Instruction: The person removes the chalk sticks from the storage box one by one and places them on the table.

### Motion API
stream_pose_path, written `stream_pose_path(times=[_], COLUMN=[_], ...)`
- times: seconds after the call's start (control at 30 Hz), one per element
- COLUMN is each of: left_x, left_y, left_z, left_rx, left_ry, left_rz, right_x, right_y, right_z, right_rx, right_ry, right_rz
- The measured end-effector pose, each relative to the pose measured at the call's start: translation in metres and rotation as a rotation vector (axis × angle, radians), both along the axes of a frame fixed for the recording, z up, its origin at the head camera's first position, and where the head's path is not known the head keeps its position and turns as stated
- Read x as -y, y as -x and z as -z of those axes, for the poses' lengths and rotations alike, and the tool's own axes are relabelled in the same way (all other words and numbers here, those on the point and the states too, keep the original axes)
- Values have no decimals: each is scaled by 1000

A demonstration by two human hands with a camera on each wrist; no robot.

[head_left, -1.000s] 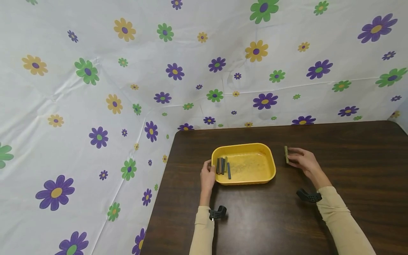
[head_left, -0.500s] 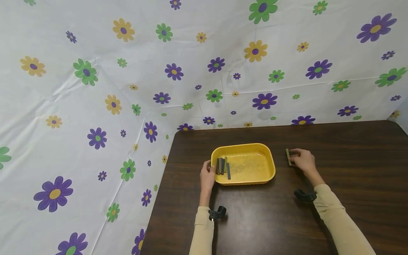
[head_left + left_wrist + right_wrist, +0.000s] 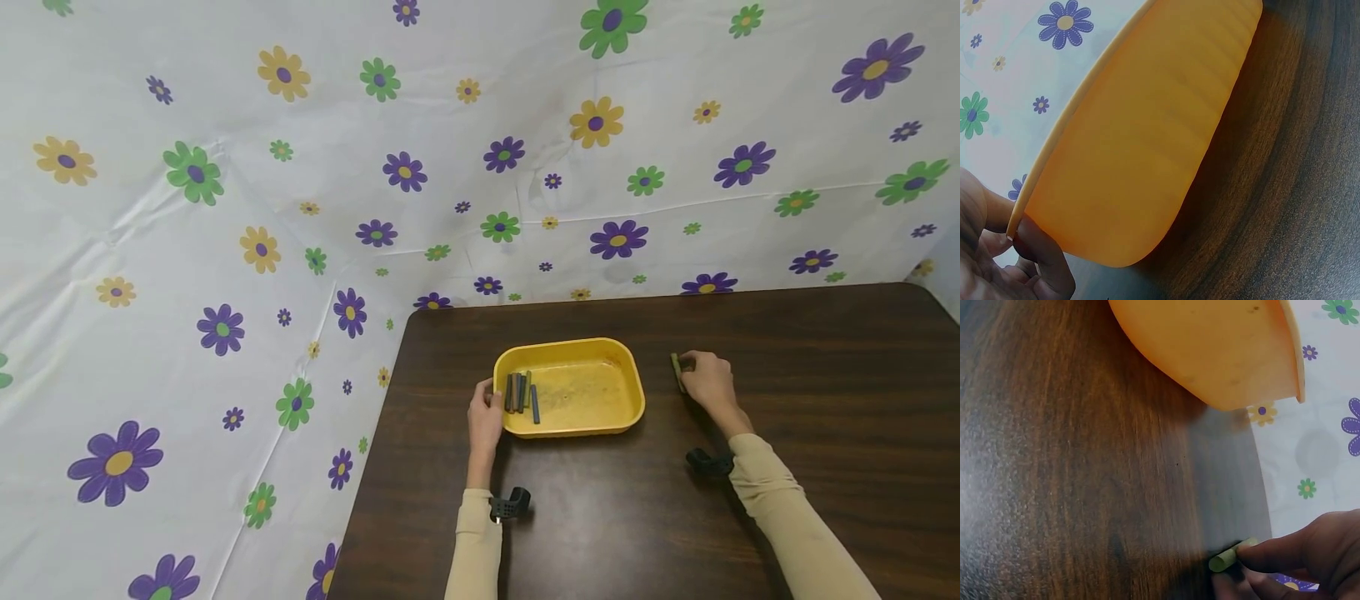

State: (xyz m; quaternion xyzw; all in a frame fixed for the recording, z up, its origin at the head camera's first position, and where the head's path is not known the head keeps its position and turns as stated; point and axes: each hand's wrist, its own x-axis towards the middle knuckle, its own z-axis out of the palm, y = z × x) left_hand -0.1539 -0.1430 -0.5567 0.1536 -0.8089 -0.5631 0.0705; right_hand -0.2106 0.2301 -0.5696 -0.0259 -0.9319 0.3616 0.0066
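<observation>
Our right hand [image 3: 708,382] has shifted the olive-green chalk-like stick [image 3: 677,367] slightly farther right of the yellow plastic tray [image 3: 592,393], pinching it near the tabletop [image 3: 615,508]; our left hand [image 3: 485,419] pinches the tray's rim, presumably for steadiness.

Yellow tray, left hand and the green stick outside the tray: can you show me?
Yellow tray [image 3: 588,393]: head view, on its bare floor.
Left hand [image 3: 485,419]: head view, on the back of the hand.
Green stick [image 3: 1228,557]: right wrist view, on its side near one end.
</observation>
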Motion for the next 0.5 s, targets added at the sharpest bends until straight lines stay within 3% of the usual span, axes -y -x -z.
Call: stream_pose_path(times=[0.5], left_x=[0], left_y=[-2], left_z=[-1], left_rx=[-17], left_ry=[-4], left_rz=[5], right_x=[1], right_y=[-2], right_z=[-9], right_rx=[60], right_ry=[-31], right_rz=[9])
